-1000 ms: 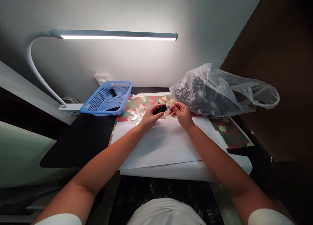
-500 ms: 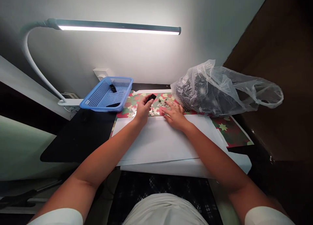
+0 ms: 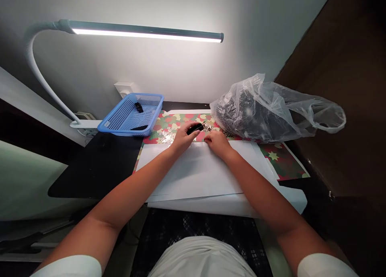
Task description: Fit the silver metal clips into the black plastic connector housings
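Observation:
A small black, oblong plastic-looking piece (image 3: 195, 129) is gripped in my left hand (image 3: 182, 139), tilted above the patterned paper. Close to its right, my right hand (image 3: 217, 142) has its fingers drawn together in a pinch near the edge of the white sheet; whatever is between the fingertips is too small to make out. Small shiny metal pieces (image 3: 167, 136) lie scattered left of my left hand. Another cluster of small metal parts (image 3: 207, 126) sits just beyond my hands, and darker small parts (image 3: 227, 134) lie by the plastic bag.
A blue mesh basket (image 3: 129, 131) with a few black pieces stands at the left. The clear plastic bag (image 3: 256, 112), full of dark items, rests at the right. White sheets (image 3: 193, 176) cover the front of the red-green paper (image 3: 273, 156). A lamp (image 3: 144, 31) hangs overhead.
My left hand has moved slightly right with the black piece, now tilted nearer the right hand. My right hand's spread fingers have drawn together and pulled back a little from the metal parts.

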`<state>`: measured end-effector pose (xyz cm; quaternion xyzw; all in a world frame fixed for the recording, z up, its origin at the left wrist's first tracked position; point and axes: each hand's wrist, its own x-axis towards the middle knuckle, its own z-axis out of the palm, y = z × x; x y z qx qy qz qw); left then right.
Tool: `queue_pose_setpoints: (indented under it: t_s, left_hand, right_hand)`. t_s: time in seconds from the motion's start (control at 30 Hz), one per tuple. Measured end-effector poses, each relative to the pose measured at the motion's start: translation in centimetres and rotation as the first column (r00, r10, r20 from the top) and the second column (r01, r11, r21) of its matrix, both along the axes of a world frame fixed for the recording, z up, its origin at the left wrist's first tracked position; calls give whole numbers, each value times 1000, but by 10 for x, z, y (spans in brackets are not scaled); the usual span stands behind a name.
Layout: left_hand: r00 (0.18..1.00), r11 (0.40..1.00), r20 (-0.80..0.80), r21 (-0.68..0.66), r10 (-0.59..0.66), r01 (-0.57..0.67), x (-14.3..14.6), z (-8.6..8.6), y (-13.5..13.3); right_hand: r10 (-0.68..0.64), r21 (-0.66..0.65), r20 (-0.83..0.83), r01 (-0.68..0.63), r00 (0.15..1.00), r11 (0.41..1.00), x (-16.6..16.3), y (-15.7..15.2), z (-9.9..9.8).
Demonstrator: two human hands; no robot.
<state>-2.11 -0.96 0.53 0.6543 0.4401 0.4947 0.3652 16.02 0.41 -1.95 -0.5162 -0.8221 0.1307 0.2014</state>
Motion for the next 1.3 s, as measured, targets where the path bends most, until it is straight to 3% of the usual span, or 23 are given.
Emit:
queue_pose_setpoints:
  t_s: [0.2, 0.4, 0.6, 0.83, 0.97, 1.07, 1.3]
  left_hand:
    - [999, 999, -37, 11, -35, 35, -1, -2, 2]
    - [999, 997, -36, -75, -37, 34, 0, -2, 1]
    - [998, 998, -57, -62, -32, 29, 0, -3, 1]
    - [996, 996, -77, -72, -49, 43, 0, -3, 1]
    - [995, 998, -95, -52, -39, 34, 1, -2, 0]
    - [995, 998, -93, -46, -39, 35, 1, -2, -1]
    - [997, 997, -69, -70, -42, 37, -3, -3, 2]
  right_hand:
    - [133, 10, -11, -133, 991, 991, 13, 1, -4]
    - [84, -9, 27, -83, 996, 996, 13, 4, -1]
    - [20, -25, 31, -20, 999, 999, 12, 4, 5]
    - [-24, 118, -156, 43, 987, 992, 22, 4, 8]
    - [-55, 40, 44, 54, 997, 998, 20, -8, 12]
    - [-53, 86, 123, 43, 991, 995, 15, -16, 13]
    - [-113, 92, -90, 121, 990, 988, 18, -7, 10]
